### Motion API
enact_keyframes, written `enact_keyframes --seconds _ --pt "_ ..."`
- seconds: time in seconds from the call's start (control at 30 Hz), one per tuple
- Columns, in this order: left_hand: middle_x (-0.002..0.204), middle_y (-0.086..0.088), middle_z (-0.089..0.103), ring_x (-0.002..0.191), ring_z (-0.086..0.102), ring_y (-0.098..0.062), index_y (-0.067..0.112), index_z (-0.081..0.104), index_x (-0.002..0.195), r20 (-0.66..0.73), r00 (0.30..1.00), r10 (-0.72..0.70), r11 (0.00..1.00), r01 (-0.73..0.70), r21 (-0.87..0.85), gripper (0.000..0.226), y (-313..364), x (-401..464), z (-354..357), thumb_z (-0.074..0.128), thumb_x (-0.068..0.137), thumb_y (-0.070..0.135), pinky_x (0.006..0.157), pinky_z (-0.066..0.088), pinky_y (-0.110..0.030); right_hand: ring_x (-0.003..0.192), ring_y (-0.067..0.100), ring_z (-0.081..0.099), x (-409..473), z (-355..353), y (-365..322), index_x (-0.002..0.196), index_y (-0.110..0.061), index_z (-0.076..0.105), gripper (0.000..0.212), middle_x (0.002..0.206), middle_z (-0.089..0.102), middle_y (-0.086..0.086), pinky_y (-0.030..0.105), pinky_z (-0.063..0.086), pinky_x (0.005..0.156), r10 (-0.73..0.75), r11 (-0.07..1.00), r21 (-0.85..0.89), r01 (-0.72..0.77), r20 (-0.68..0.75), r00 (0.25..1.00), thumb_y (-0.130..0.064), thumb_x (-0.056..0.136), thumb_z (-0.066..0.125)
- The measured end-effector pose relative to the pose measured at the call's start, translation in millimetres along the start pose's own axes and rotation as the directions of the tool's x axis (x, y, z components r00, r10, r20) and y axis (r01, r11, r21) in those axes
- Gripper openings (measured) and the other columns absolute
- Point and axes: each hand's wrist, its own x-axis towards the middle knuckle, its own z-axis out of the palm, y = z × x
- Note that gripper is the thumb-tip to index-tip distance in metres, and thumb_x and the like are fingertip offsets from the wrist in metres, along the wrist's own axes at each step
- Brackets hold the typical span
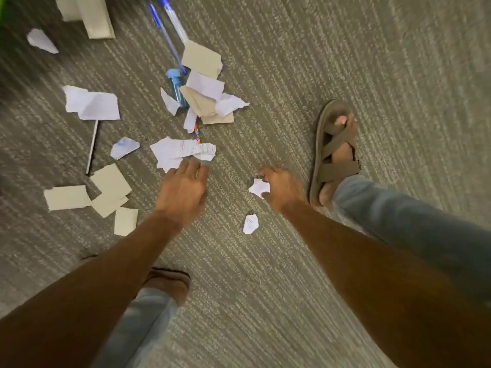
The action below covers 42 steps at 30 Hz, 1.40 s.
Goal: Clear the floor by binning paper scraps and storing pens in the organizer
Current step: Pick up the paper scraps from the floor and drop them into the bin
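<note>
Torn white and tan paper scraps lie scattered over the grey carpet. My left hand (pixel 183 187) reaches down with spread, relaxed fingers, its fingertips at the edge of a large white written scrap (pixel 180 152). My right hand (pixel 279 187) curls its fingers round a small crumpled white scrap (pixel 259 187) just above the carpet. Another small white scrap (pixel 250 223) lies between my forearms. Two blue pens (pixel 166 33) lie at the top, partly under a pile of scraps (pixel 206 94). A thick light-blue pen (pixel 176 85) pokes out of that pile. A thin white stick (pixel 92 147) lies at left.
My right foot in a brown sandal (pixel 333 152) stands just right of my right hand; my left foot (pixel 170 282) is under my left forearm. Tan card pieces (pixel 87 192) lie at lower left, a tan folded card (pixel 87 14) at top left. No bin or organizer shows.
</note>
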Motion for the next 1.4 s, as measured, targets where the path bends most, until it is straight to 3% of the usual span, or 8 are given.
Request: enact_keyframes --seconds 0.27,0.43,0.57,0.67,0.83,0.97,1.17,1.4 --pt "0.131 -0.025 0.05 0.117 0.047 -0.042 0.0 0.053 0.12 0.0 0.997 0.071 0.991 -0.071 0.111 0.05 -6 29 4 0.07 0.077 0.019 0.084 0.048 -0.05 0.095 0.023 0.065 -5 24 15 0.107 -0.025 0.069 0.021 0.101 0.068 0.002 0.031 0.05 0.073 -0.016 1.0 -0.027 0.014 -0.093 0.996 -0.019 0.086 0.067" --pt "0.146 -0.024 0.037 0.136 0.031 -0.042 0.008 0.062 0.115 0.019 0.996 0.087 0.98 -0.089 0.18 0.04 -6 49 4 0.067 0.079 0.025 0.101 0.038 -0.054 0.09 0.022 0.065 -19 34 20 0.098 -0.021 0.075 0.019 0.104 0.067 0.001 0.032 0.054 0.073 0.194 0.956 0.244 -0.163 -0.107 0.975 -0.03 0.081 0.075" --pt "0.153 -0.018 0.027 0.142 0.02 -0.037 0.018 0.062 0.123 0.095 0.993 0.077 0.968 -0.097 0.23 0.042 -8 53 4 0.061 0.082 0.027 0.112 0.028 -0.053 0.076 0.02 0.067 -43 49 5 0.088 -0.005 0.076 0.028 0.094 0.075 0.011 0.029 0.054 0.069 0.591 0.48 0.772 -0.416 0.066 0.804 -0.019 0.067 0.088" --pt "0.154 -0.014 0.024 0.144 0.016 -0.034 0.021 0.054 0.13 0.14 0.989 0.051 0.959 -0.087 0.269 0.048 -10 53 3 0.059 0.083 0.028 0.114 0.025 -0.05 0.069 0.021 0.066 -63 66 -19 0.081 -0.003 0.074 0.026 0.081 0.072 0.009 0.028 0.054 0.061 0.629 0.185 0.847 -0.499 0.289 0.722 -0.013 0.062 0.09" --pt "0.151 -0.014 0.027 0.144 0.016 -0.035 0.008 0.052 0.13 0.211 0.975 0.069 0.931 -0.139 0.338 0.054 -14 55 4 0.062 0.082 0.031 0.115 0.024 -0.05 0.091 0.024 0.069 -68 100 -54 0.082 -0.013 0.076 0.022 0.101 0.072 0.006 0.033 0.056 0.081 0.742 0.147 0.75 -0.645 0.347 0.573 -0.022 0.065 0.087" --pt "0.136 -0.014 0.045 0.133 0.033 -0.032 0.003 0.059 0.12 0.124 0.979 0.164 0.957 -0.188 0.219 0.046 -25 50 11 0.062 0.077 0.017 0.111 0.028 -0.045 0.088 0.027 0.071 -56 102 -67 0.086 -0.01 0.076 0.018 0.095 0.076 0.009 0.021 0.043 0.07 0.81 0.122 0.744 -0.657 0.308 0.499 -0.02 0.072 0.081" --pt "0.078 -0.019 0.066 0.074 0.062 -0.038 0.001 0.064 0.076 -0.066 0.997 0.047 0.976 -0.06 -0.211 0.014 -39 32 1 0.058 0.067 -0.007 0.074 0.041 -0.04 0.073 0.023 0.068 -54 79 -82 0.067 -0.022 0.062 0.02 0.088 0.075 0.005 0.023 0.049 0.058 0.755 0.233 0.763 -0.602 0.249 0.607 -0.018 0.069 0.081" --pt "0.08 -0.013 0.069 0.078 0.066 -0.034 0.005 0.063 0.101 -0.026 0.819 -0.574 0.57 0.376 -0.73 0.025 -64 3 -8 0.067 0.076 0.001 0.081 0.052 -0.04 0.069 0.016 0.066 -53 24 -102 0.087 -0.013 0.057 0.03 0.076 0.068 -0.001 0.026 0.055 0.064 0.458 0.497 0.804 -0.327 0.077 0.886 -0.006 0.07 0.082"
